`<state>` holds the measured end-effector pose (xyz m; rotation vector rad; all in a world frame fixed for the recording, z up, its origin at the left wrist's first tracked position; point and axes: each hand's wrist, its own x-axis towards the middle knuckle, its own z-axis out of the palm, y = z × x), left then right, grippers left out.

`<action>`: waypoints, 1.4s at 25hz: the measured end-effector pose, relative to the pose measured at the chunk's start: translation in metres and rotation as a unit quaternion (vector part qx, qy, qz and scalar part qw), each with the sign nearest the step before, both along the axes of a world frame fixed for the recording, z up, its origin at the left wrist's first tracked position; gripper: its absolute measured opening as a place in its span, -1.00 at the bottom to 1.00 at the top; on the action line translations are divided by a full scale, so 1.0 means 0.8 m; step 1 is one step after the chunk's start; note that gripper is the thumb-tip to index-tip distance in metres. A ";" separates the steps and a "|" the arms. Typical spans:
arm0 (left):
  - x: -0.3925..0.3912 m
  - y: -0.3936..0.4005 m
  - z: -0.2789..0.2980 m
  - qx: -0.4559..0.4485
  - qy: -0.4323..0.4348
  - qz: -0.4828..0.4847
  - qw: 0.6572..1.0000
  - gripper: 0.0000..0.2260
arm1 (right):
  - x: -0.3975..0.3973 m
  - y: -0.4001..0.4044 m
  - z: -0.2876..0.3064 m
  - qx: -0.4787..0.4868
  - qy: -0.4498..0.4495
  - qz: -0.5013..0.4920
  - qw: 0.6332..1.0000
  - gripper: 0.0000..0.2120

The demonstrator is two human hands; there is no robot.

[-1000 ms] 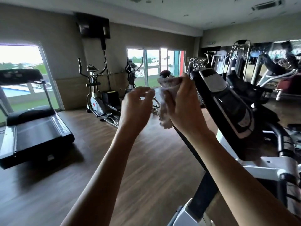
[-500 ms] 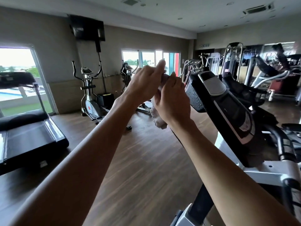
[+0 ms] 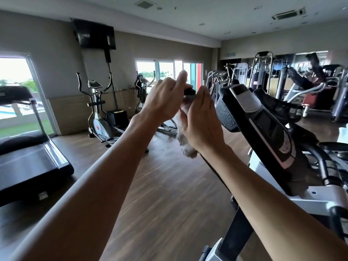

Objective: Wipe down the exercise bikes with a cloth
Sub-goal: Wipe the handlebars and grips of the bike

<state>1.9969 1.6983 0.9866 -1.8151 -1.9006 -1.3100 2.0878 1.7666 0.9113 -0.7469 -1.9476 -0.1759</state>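
A white cloth (image 3: 187,147) is wrapped on the left handlebar of the exercise bike (image 3: 267,129), and its loose end hangs below my right hand. My right hand (image 3: 201,125) holds the cloth against the bar, with the back of the hand toward me. My left hand (image 3: 163,98) sits just left of it, fingers curled at the cloth's top edge beside the bar's black tip (image 3: 189,91). The bike's black and silver console (image 3: 244,102) is close on the right, with water drops on its side.
A treadmill (image 3: 28,157) stands at the left. Two elliptical trainers (image 3: 98,113) are by the far wall under a wall screen (image 3: 95,34). Weight machines (image 3: 301,87) fill the right rear. Wooden floor (image 3: 165,185) lies between.
My left hand has moved in from apart and closed onto the top of the cloth. The handlebar's black tip now shows above the cloth. The view has shifted slightly.
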 end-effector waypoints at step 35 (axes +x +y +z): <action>-0.012 0.011 -0.010 0.097 -0.010 -0.045 0.994 -0.44 | 0.031 -0.025 -0.065 0.034 -0.003 -0.094 0.995 -0.22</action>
